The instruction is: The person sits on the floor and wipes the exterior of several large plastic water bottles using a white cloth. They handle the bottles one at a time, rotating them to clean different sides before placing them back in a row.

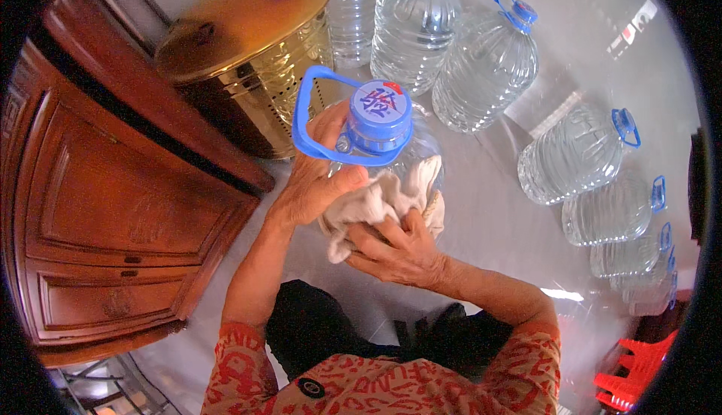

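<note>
Right in front of me is a large clear water bottle (426, 130) with a blue screw cap and a blue carrying handle (304, 106). My left hand (320, 170) grips its neck just under the cap, fingers partly hidden behind the handle. Against the near side of the bottle, my right hand (398, 249) presses a bunched cream cloth (376, 203), its fingers curled into the folds. The cloth covers much of the bottle's body, so the lower part is hidden.
Several similar blue-capped bottles (489, 69) stand in a curve from the far side round to the right. A gold lidded bin (248, 76) stands far left, beside a reddish-brown wooden cabinet (128, 189). A red plastic stool (635, 370) is at the lower right on the grey floor (481, 212).
</note>
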Tool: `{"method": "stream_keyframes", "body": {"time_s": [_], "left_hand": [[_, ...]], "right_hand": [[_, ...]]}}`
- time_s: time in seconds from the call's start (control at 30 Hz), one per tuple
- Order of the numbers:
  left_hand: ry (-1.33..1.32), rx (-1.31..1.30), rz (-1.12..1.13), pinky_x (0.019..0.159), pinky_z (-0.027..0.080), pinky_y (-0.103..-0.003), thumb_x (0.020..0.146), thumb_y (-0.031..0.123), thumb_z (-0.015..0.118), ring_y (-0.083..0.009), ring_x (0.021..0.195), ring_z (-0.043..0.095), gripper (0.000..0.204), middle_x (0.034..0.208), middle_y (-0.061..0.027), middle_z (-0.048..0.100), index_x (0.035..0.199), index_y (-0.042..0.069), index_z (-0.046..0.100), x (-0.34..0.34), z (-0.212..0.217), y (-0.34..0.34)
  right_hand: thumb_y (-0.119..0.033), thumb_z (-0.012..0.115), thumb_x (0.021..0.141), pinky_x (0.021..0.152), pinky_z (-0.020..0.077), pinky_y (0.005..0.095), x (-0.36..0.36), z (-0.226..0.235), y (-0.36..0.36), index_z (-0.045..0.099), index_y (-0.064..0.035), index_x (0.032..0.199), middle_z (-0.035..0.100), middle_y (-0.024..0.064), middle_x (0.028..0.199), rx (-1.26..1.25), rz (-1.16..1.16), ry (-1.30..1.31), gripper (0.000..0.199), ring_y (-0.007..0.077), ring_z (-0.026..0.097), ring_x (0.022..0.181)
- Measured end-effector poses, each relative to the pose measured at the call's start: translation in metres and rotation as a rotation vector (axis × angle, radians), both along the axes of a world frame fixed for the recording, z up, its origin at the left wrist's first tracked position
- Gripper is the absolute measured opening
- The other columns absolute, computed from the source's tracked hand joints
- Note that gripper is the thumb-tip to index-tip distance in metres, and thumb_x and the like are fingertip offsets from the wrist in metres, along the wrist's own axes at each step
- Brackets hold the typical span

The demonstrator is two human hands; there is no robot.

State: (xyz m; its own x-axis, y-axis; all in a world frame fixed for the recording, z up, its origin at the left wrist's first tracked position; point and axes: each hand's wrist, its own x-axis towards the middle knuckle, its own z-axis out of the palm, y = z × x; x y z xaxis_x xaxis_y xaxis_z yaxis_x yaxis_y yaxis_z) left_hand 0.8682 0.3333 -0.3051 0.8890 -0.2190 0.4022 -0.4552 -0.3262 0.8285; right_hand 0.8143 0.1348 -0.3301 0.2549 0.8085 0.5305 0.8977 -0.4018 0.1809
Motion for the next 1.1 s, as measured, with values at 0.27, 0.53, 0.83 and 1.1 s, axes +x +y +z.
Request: {"method": "stream_keyframes", "body": {"time_s": [0.27, 0.53, 0.83, 1.1], "left_hand": [[-0.071, 0.181, 0.255, 0.101, 0.032, -0.047, 0.057, 0.046, 0.085, -0.036, 0.119, 0.043, 0.103, 0.13, -0.0204, 0.045, 0.135, 0.0, 0.038, 0.003, -0.01, -0.018], [-0.077, 0.108, 0.355, 0.095, 0.038, -0.048, 0.053, 0.037, 0.09, -0.036, 0.112, 0.049, 0.101, 0.122, -0.0199, 0.051, 0.131, 0.001, 0.037, 0.008, 0.0, -0.034], [-0.098, -0.077, 0.436, 0.081, 0.044, -0.043, 0.057, 0.026, 0.089, -0.0324, 0.09, 0.058, 0.072, 0.102, -0.0148, 0.06, 0.113, 0.002, 0.051, 0.022, -0.002, -0.054], [-0.158, 0.078, 0.442, 0.086, 0.046, -0.04, 0.06, 0.024, 0.088, -0.0276, 0.098, 0.059, 0.072, 0.109, -0.014, 0.06, 0.117, 0.001, 0.049, 0.006, 0.007, -0.057]], "right_hand": [[-0.024, 0.066, 0.064, 0.077, 0.0493, 0.048, 0.014, -0.043, -0.075, 0.064, -0.022, 0.091, 0.053, 0.0033, 0.102, 0.116, -0.001, 0.195, 0.028, 0.0214, 0.055, 0.095], [-0.014, 0.065, 0.078, 0.082, 0.0446, 0.0411, 0.088, 0.015, -0.05, 0.054, -0.0071, 0.119, 0.053, 0.0144, 0.108, 0.744, -0.259, 0.638, 0.043, 0.0351, 0.055, 0.093], [-0.015, 0.064, 0.084, 0.086, 0.0443, 0.0375, 0.135, -0.026, -0.047, 0.061, -0.005, 0.113, 0.064, 0.0111, 0.101, 0.971, -0.28, 1.104, 0.03, 0.0274, 0.057, 0.096], [-0.016, 0.069, 0.079, 0.076, 0.0483, 0.0281, 0.113, 0.079, -0.048, 0.063, -0.0113, 0.11, 0.064, 0.0069, 0.105, 0.671, -0.098, 0.475, 0.031, 0.0196, 0.059, 0.087]]}}
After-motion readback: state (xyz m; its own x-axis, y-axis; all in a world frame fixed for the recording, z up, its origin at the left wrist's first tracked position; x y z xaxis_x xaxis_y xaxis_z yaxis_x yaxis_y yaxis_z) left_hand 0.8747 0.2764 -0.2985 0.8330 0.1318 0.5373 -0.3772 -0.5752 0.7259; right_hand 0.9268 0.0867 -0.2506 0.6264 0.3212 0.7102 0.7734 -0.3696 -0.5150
